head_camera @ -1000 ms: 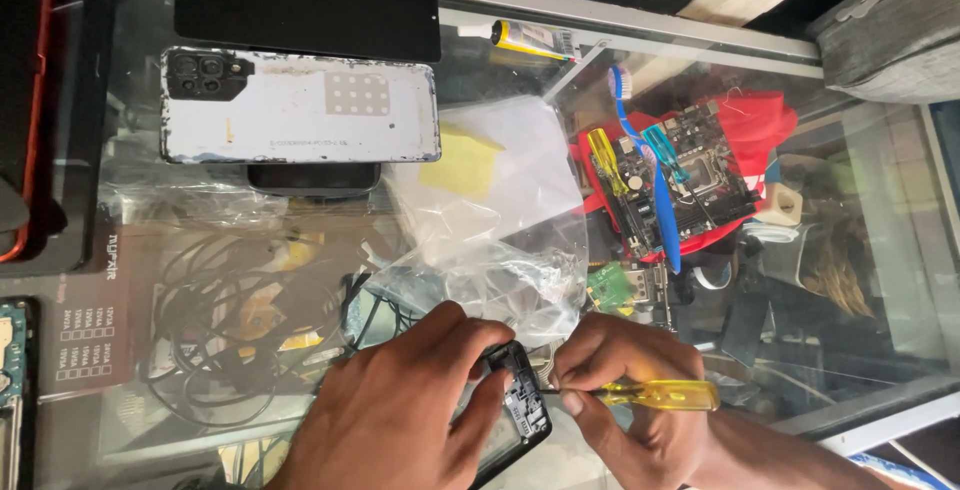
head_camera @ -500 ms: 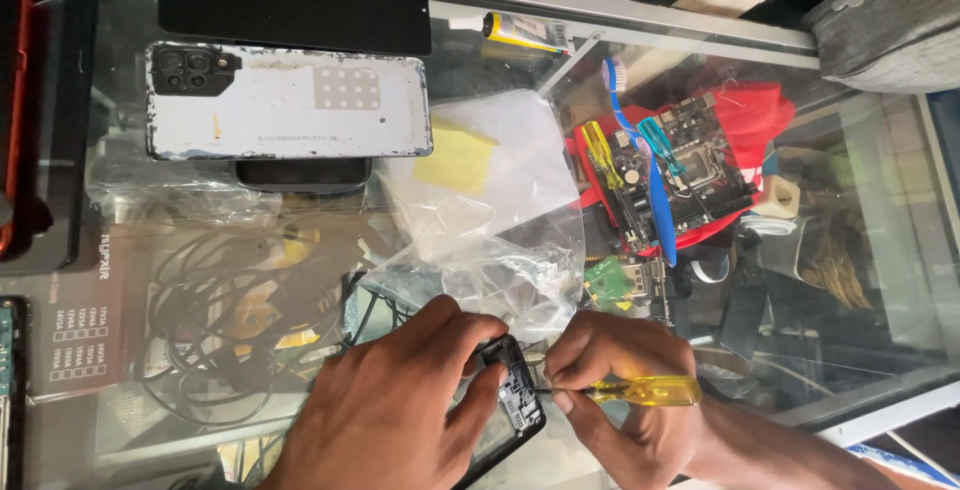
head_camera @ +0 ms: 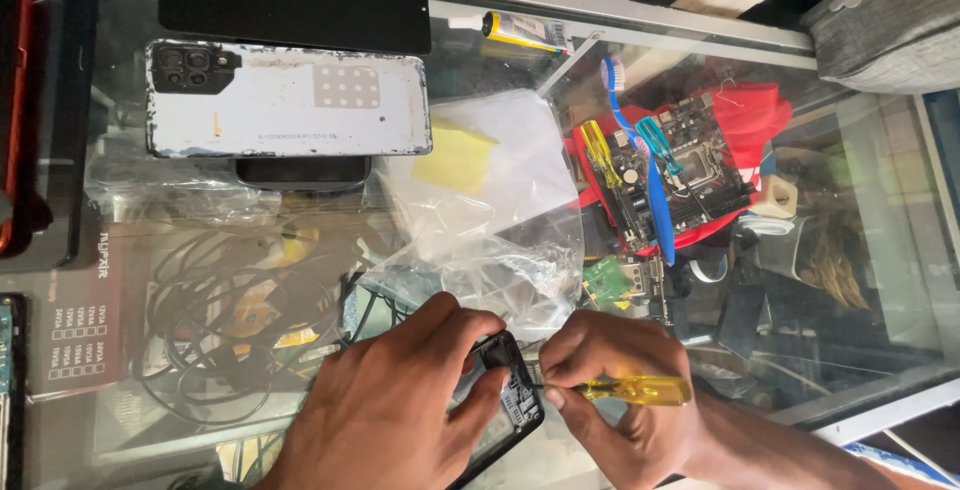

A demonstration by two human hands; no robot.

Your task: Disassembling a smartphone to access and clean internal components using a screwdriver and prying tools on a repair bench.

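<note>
Left hand [head_camera: 400, 405] is clamped on an opened phone [head_camera: 508, 400] near the glass bench's [head_camera: 880, 350] front edge. Right hand [head_camera: 610, 400] pinches a yellow screwdriver [head_camera: 630, 390], tip touching the phone. Clear bags [head_camera: 480, 220] sit just behind.

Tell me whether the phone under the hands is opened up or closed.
Opened up. The phone shows bare circuitry inside its black frame; the left hand steadies it while the right hand holds a yellow-handled screwdriver to it.

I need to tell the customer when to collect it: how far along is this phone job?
Done: the white back cover lies off on the glass counter. In hand: left hand steadies the opened phone; right hand works a yellow screwdriver on it. Left: everything after, cover included.
</note>
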